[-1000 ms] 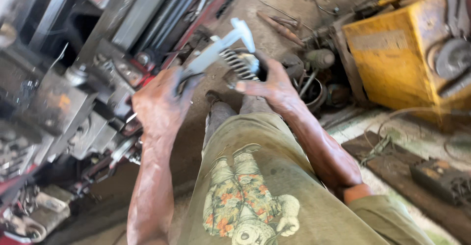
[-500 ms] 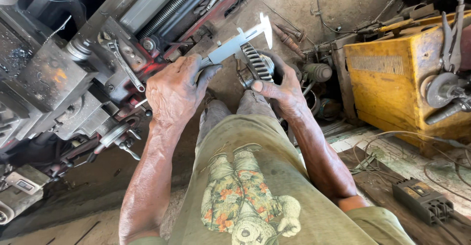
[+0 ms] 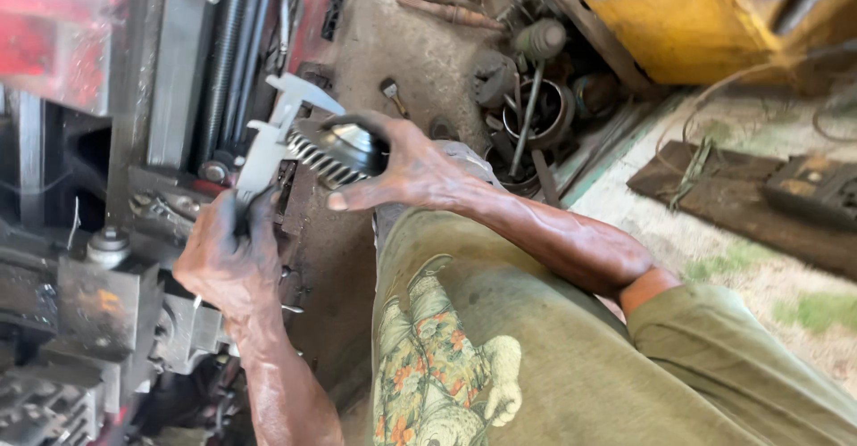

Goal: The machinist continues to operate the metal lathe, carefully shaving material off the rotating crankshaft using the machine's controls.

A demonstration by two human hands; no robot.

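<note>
The toothed metal gear (image 3: 337, 150) sits up in the air at chest height, in the upper middle of the view, its slanted teeth turned toward the measuring tool. The right hand (image 3: 412, 171) cups it from the three o'clock side, fingers wrapped over the dark back face and the thumb tucked under at six, so the toothed rim stays bare for the caliper jaws. At nine o'clock from the gear comes the grey caliper (image 3: 272, 135), its beam running up toward twelve and its two jaws pointing across at the teeth, seemingly bracketing the rim, though whether they touch it is hard to tell. The left hand (image 3: 228, 258) is clenched round the lower end of the beam, at seven o'clock from the gear, holding the tool steady. Further out at nine and ten o'clock stands the lathe (image 3: 134, 151), bed and lead screw running away up the picture. Off at one o'clock a yellow machine housing (image 3: 687, 26), and between them, at twelve to one, a heap of metal parts (image 3: 536, 89) lying on the dusty floor.
</note>
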